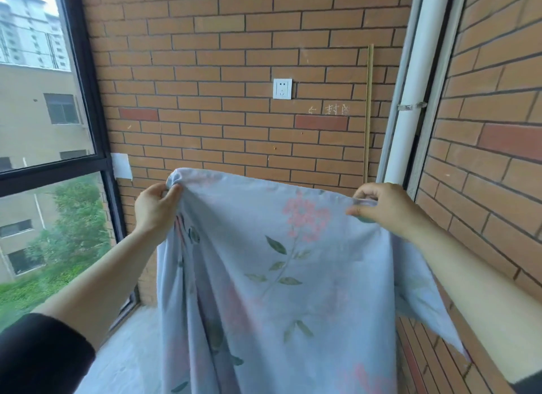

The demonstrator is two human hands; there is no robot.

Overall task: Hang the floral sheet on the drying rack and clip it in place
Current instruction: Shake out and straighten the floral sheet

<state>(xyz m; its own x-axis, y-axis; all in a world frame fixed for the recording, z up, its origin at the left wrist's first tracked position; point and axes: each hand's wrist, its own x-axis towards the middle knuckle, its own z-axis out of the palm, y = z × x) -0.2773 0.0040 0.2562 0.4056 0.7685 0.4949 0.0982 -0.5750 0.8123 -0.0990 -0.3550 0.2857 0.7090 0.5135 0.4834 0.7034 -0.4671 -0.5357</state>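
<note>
The floral sheet (264, 276) is pale blue with pink flowers and green leaves. It hangs in front of me, held up by its top edge. My left hand (154, 208) pinches the sheet's upper left corner. My right hand (384, 207) pinches the top edge on the right, with a flap of cloth falling under my forearm. No drying rack and no clip is in view.
A brick wall (234, 56) with a white socket (282, 89) faces me. A dark-framed window (88, 100) is at the left. A white pipe (410, 100) and a thin wooden stick (368, 112) stand at the right corner. Another brick wall (498, 129) runs along the right.
</note>
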